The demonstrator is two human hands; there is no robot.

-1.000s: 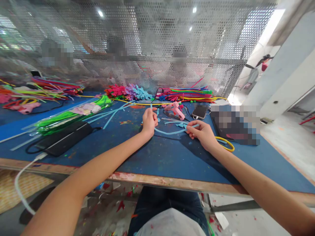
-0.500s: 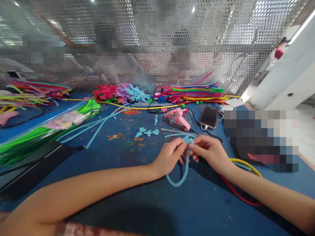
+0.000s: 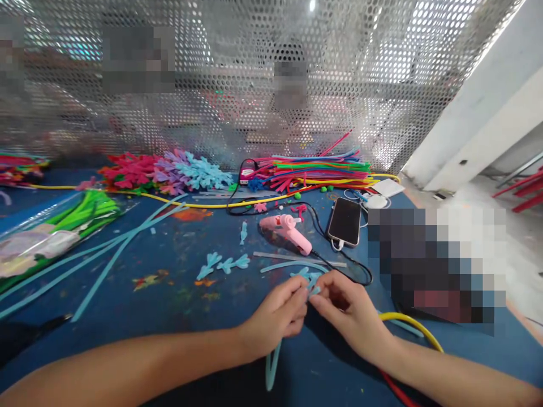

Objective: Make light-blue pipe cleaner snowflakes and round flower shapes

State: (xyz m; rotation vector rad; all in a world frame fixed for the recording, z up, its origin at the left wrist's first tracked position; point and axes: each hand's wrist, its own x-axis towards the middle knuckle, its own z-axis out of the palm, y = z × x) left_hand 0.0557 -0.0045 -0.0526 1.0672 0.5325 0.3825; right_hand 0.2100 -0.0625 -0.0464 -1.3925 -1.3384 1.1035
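Note:
A light-blue pipe cleaner [image 3: 271, 370] hangs as a narrow loop under my left hand [image 3: 275, 311], whose fingers are closed on it. At the fingertips the blue fuzzy stem is shaped into small leaf-like lobes [image 3: 312, 278]. My right hand [image 3: 354, 308] pinches the near side of these lobes with thumb and forefinger. Just beyond the hands lies a curved blue pipe cleaner [image 3: 288, 263] beside a clear glue stick [image 3: 271, 257]. Small finished-looking blue sprigs [image 3: 233, 263] rest to the left, with a single blue piece [image 3: 243, 233] behind them.
A pink glue gun [image 3: 287, 230] with a black cord lies beyond my hands, left of a phone [image 3: 345, 221] on a cable. Bundled pipe cleaners [image 3: 322, 169] and piled coral-like pieces [image 3: 169, 169] line the perforated metal screen [image 3: 254, 102]. A bagged green bundle [image 3: 63, 232] lies left.
The view has tilted and turned, so the table things sit elsewhere in the picture. The wide hanging loop now looks narrower and hangs below my left hand. Both hands remain at the blue lobes.

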